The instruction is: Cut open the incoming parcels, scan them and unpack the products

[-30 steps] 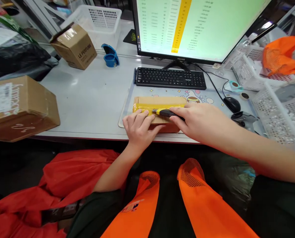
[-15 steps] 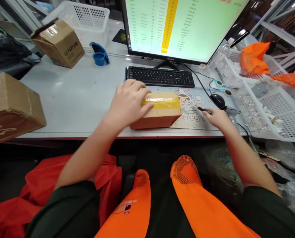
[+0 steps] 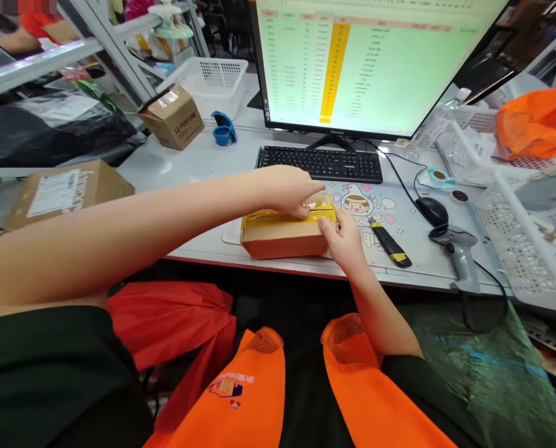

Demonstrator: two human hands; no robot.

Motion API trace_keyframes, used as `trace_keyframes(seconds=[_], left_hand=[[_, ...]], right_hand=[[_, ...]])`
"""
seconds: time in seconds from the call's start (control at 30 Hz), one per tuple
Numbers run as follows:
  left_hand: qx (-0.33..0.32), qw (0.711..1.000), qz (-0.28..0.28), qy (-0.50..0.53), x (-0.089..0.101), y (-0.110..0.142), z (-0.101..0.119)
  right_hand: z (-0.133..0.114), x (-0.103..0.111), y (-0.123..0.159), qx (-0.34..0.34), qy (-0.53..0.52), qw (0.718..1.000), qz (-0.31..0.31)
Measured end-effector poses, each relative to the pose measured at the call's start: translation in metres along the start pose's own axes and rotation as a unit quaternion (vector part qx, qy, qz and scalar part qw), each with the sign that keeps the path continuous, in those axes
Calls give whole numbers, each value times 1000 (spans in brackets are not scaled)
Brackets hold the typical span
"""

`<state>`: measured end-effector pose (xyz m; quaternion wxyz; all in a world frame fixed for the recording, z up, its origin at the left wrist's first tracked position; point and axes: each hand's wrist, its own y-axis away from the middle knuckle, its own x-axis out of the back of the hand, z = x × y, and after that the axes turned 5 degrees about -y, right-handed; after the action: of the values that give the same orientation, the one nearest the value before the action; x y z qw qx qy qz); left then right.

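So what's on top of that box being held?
Yellow tape runs along the cardboard box; the left hand and right hand touch its top. The part beneath the left hand is hidden.

The left forearm (image 3: 165, 218) reached in from 9 o'clock, left grip (image 3: 299, 194) curled downward; the right forearm (image 3: 385, 308) rose from 4 o'clock, right grip (image 3: 345, 239) thumb uppermost.

Your single view comes from a camera on your head, looking forward and steeply down over the near edge of the desk (image 3: 198, 249), taking in your own lap close below and the monitor (image 3: 375, 68) beyond at the far side.
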<state>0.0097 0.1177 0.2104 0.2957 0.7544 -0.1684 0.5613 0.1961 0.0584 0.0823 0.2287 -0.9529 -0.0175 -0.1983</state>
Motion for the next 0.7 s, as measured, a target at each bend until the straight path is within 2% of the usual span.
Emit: trace_keyframes(seconds=[0.1, 0.2, 0.3, 0.4, 0.5, 0.6, 0.7], left_hand=[[-10, 999, -7, -40, -5, 0, 13], [-11, 999, 1, -35, -15, -1, 10], [22, 1000, -2, 13, -15, -2, -3], [73, 994, -5, 79, -6, -5, -20], [84, 988, -2, 128, -2, -14, -38], [66, 981, -10, 183, -16, -26, -54], [33, 971, -16, 235, -42, -32, -59]], right_hand=[[6, -1, 5, -1, -30, 999, 15], [9, -3, 5, 1, -46, 999, 17], [9, -5, 5, 11, -54, 998, 29], [8, -5, 6, 26, -76, 996, 47], [7, -4, 7, 58, -103, 991, 55], [12, -2, 12, 135, -113, 984, 37], [21, 1, 21, 211, -112, 971, 25]])
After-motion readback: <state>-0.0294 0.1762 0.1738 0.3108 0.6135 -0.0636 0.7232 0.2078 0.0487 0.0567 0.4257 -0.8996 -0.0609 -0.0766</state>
